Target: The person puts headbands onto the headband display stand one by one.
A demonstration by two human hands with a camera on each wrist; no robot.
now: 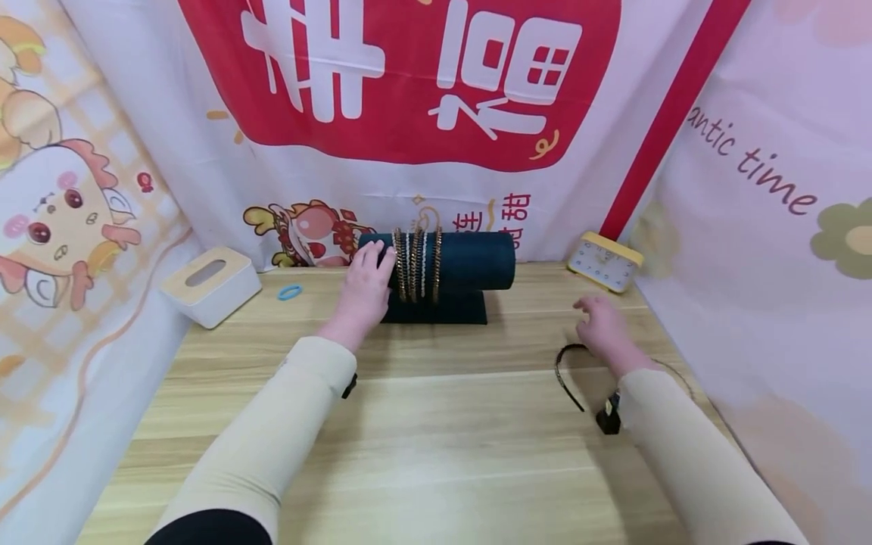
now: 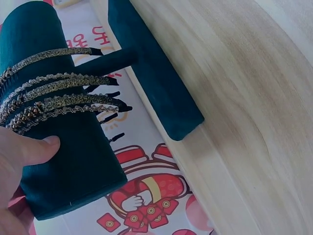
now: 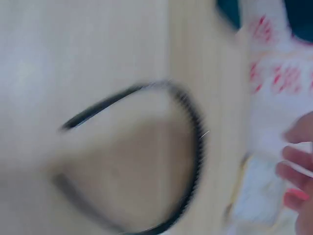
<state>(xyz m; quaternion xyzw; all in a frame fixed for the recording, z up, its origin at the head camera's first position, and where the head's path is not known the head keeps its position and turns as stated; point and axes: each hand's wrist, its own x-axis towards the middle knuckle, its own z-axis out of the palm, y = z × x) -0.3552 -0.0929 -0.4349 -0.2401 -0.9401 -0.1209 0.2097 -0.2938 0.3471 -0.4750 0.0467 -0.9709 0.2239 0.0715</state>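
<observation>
A dark teal headband stand [image 1: 477,261], a padded roll on a flat base, stands at the back of the table. Several glittery and beaded headbands [image 2: 68,102] hang side by side over its roll. My left hand [image 1: 366,288] holds the roll's left end; in the left wrist view its thumb [image 2: 45,149] lies on the roll just below the headbands. Over the right side of the table is my right hand [image 1: 602,329], holding nothing, its fingers loosely bent. Closest to it is a black headband [image 3: 195,147] on the tabletop, partly hidden by the right arm in the head view.
A white tissue box [image 1: 221,291] with a wooden lid stands at the back left, with a blue ring [image 1: 289,292] beside it. A yellow-framed clock [image 1: 604,263] sits at the back right. Printed cloth hangs around the wooden table [image 1: 436,439] on three sides.
</observation>
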